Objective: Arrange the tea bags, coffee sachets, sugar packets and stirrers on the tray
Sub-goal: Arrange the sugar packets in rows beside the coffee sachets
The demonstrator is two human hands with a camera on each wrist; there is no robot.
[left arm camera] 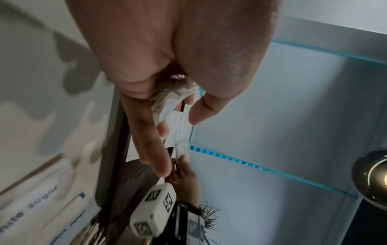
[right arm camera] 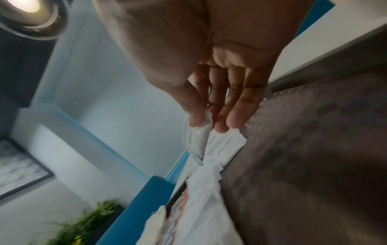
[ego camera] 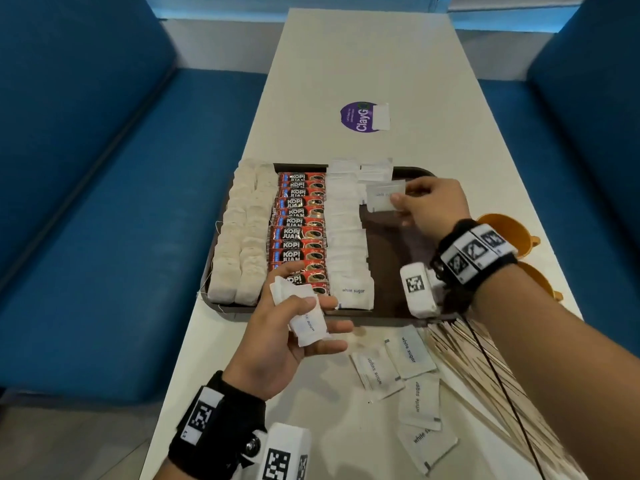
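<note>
"KOPI JUAN" sachets (ego camera: 299, 230), "white sugar" packets (ego camera: 353, 291)

The left hand (ego camera: 291, 327) covers the near end of the red coffee packs (ego camera: 301, 223). The right arm (ego camera: 540, 327) hides part of the wooden sticks (ego camera: 485, 368) and the orange cups (ego camera: 509, 230). The tea bags (right arm camera: 155, 227) look blurry in the right wrist view. The bottom edge cuts off both wrist bands (ego camera: 214, 431).

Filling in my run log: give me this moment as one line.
left hand: holds sugar packets | right hand: pinches packet over tray | stirrers: on table
</note>
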